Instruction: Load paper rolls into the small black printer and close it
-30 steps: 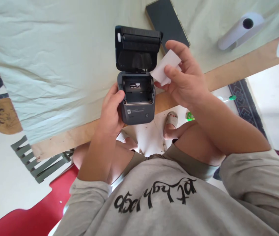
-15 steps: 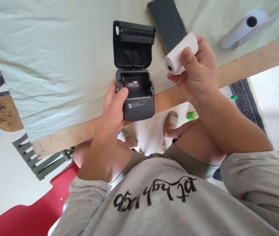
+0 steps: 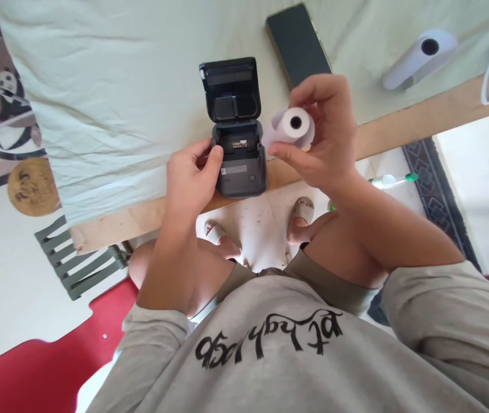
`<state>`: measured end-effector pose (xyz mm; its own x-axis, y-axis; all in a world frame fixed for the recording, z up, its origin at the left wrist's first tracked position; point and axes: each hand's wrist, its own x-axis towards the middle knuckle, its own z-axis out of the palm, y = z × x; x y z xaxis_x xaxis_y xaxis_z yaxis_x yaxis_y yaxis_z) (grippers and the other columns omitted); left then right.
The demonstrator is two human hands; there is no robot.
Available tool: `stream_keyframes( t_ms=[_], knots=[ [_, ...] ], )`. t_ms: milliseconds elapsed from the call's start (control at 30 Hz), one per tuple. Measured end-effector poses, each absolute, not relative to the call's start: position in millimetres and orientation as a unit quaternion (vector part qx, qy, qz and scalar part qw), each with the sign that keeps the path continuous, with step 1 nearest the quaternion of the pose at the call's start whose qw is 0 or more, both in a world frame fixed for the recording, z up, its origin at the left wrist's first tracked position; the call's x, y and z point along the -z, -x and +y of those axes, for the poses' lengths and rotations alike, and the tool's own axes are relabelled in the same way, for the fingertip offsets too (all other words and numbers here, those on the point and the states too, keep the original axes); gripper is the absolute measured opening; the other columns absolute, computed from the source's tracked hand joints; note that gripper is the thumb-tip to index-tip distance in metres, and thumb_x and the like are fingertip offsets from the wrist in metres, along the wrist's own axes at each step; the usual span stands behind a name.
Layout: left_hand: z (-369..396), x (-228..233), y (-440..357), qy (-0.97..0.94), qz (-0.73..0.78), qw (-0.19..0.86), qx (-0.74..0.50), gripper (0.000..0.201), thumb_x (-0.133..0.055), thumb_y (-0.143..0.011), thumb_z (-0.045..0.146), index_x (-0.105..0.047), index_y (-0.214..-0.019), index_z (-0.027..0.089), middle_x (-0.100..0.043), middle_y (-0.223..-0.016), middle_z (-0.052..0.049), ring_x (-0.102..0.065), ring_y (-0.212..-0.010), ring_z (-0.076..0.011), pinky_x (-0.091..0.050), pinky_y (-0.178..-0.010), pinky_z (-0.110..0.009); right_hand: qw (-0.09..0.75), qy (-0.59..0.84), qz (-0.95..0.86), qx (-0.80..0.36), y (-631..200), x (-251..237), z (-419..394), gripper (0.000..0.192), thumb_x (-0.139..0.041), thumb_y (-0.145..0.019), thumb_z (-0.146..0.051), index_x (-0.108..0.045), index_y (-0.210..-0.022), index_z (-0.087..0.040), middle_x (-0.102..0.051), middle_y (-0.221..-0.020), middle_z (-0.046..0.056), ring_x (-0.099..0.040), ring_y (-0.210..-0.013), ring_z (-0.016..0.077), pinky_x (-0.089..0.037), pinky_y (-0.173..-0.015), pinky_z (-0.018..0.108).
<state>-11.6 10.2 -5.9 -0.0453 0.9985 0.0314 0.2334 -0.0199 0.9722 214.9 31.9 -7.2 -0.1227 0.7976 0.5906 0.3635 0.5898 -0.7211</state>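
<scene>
A pale green cloth [image 3: 111, 97] covers a wooden table [image 3: 399, 135], and the floor below is white with a red patch on the near left. A small dark printer [image 3: 238, 152] sits at the near edge of the table. Its lid is up, and the space inside looks empty.

The left hand [image 3: 190, 180] is curled around the left side of the printer, with the thumb on its top edge. The right hand [image 3: 324, 135] pinches a white paper roll [image 3: 291, 126] with the fingers and thumb. The roll is in the air, just to the right of the open printer, and its hole faces the camera. A loose end of paper sticks out on its left side.

So the lid is open and the roll is in hand, but the roll is not in the printer yet, and the lid is not closed.

Farther back lie a black phone [image 3: 298, 43] and, at the far right, another white roll [image 3: 419, 57].
</scene>
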Motion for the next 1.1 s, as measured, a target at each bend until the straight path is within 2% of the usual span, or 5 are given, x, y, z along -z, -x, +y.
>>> stream_keyframes(
  t_ms=[167,300,433,733,1100],
  knots=[
    [-11,-16,3,-0.580,0.553,0.305,-0.514,0.029,-0.071,-0.091,0.049,-0.072,-0.110,0.026,-0.063,-0.121,-0.005,-0.058,-0.117,-0.0228,-0.045,-0.109,-0.037,0.523,0.311,-0.791,-0.066,-200,-1,20,0.031,-0.064,-0.093,-0.054,-0.051,-0.108,-0.031,-0.066,-0.097,0.001,-0.066,-0.087,0.0181,-0.055,-0.073,0.035],
    [-31,-36,-9,-0.617,0.352,0.485,-0.511,0.048,-0.072,-0.089,0.054,-0.063,-0.130,0.032,-0.064,-0.127,-0.004,-0.061,-0.124,-0.0256,-0.051,-0.106,-0.040,0.556,0.239,-0.796,0.008,-181,-9,8,0.008,-0.054,-0.100,-0.038,-0.053,-0.101,-0.030,-0.070,-0.090,-0.001,-0.070,-0.079,0.0156,-0.051,-0.066,0.035],
    [-31,-40,-6,-0.554,0.374,0.597,-0.444,0.042,-0.086,-0.076,0.048,-0.074,-0.108,0.024,-0.070,-0.104,-0.004,-0.069,-0.102,-0.0275,-0.057,-0.087,-0.039,0.567,0.205,-0.797,-0.043,-171,-13,1,0.010,-0.051,-0.101,-0.038,-0.059,-0.102,-0.031,-0.072,-0.093,-0.002,-0.071,-0.082,0.0162,-0.055,-0.071,0.036],
    [-22,-27,15,-0.502,0.300,0.642,-0.496,0.054,-0.092,-0.072,0.032,-0.072,-0.121,0.027,-0.075,-0.113,-0.004,-0.073,-0.098,-0.0219,-0.062,-0.087,-0.037,0.555,0.185,-0.797,-0.153,-183,-18,10,0.017,-0.070,-0.088,-0.018,-0.063,-0.097,-0.031,-0.076,-0.093,-0.003,-0.076,-0.093,0.0186,-0.064,-0.080,0.036],
    [-36,-36,-27,-0.395,0.326,0.636,-0.577,0.043,-0.073,-0.084,0.065,-0.072,-0.109,0.030,-0.068,-0.102,-0.001,-0.071,-0.098,-0.0195,-0.059,-0.078,-0.032,0.618,0.224,-0.754,0.007,-159,-16,2,0.016,-0.063,-0.090,-0.022,-0.054,-0.078,-0.028,-0.070,-0.089,-0.002,-0.072,-0.085,0.0184,-0.056,-0.066,0.037]
  ],
)
